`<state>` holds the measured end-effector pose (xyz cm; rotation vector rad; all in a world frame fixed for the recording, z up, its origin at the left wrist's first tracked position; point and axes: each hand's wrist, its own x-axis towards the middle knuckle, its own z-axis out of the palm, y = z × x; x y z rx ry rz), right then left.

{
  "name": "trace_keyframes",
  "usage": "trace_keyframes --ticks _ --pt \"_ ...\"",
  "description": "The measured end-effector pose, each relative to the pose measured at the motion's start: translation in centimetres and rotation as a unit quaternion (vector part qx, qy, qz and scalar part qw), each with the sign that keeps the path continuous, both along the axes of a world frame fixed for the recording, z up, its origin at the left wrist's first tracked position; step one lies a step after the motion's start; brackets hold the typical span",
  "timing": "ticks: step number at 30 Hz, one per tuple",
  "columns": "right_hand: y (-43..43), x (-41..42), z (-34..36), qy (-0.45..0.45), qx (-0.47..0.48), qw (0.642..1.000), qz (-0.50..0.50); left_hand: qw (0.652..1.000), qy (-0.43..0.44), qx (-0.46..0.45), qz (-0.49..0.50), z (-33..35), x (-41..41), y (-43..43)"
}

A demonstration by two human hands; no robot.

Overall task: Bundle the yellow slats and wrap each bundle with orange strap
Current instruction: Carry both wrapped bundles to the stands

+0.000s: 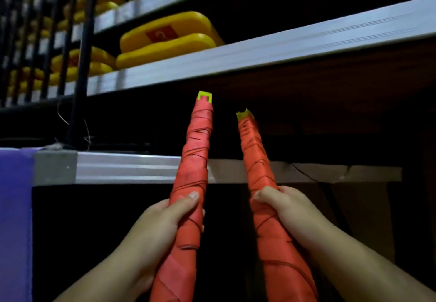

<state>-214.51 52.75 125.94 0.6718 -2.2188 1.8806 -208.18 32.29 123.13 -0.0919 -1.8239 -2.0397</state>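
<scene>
While left hand (165,215) grasps left bundle (197,158), right hand (286,204) right bundle (256,158), grey shelves (283,49), yellow trays (165,47), dim room

Left bundle (191,183) and right bundle (259,172) run off the bottom edge; lower ends unseen. Strap (198,141) hides the slats (244,115) except the tips. Fingers of left hand (162,219) and right hand (290,207) mostly hidden behind the bundles. Tray label (161,33) blurred, unreadable.
</scene>
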Motion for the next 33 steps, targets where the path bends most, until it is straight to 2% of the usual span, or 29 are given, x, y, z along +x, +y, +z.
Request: trace_keyframes --ticks 4,9,17,20,24,26,33 --pt "-1.1 -4.9 3.4 0.002 0.016 1.0 -0.019 0.999 -0.024 0.021 0.0 3.4 -4.5 -0.4" --pt "-2.5 -10.0 7.7 0.041 0.031 0.997 -0.052 0.999 -0.01 0.041 0.001 7.5 -11.0 -1.7" --pt "-4.8 -16.9 11.7 0.087 0.056 0.994 -0.04 0.998 0.046 0.0 0.053 12.0 -19.1 -2.9" --pt "-5.2 -20.3 12.9 0.109 0.088 0.989 -0.038 0.998 0.036 -0.024 0.048 13.1 -22.2 -2.9" --pt "-5.4 -24.9 14.7 0.156 0.202 0.966 -0.047 0.996 0.025 -0.064 0.061 14.2 -25.7 -2.6" --pt "-5.7 -27.5 15.4 0.141 0.222 0.965 -0.013 0.994 0.022 -0.081 0.067 15.1 -27.7 -2.2" --pt "-7.7 -35.0 17.0 0.105 0.306 0.946 -0.008 0.993 0.017 -0.082 0.085 17.5 -33.3 -0.7"
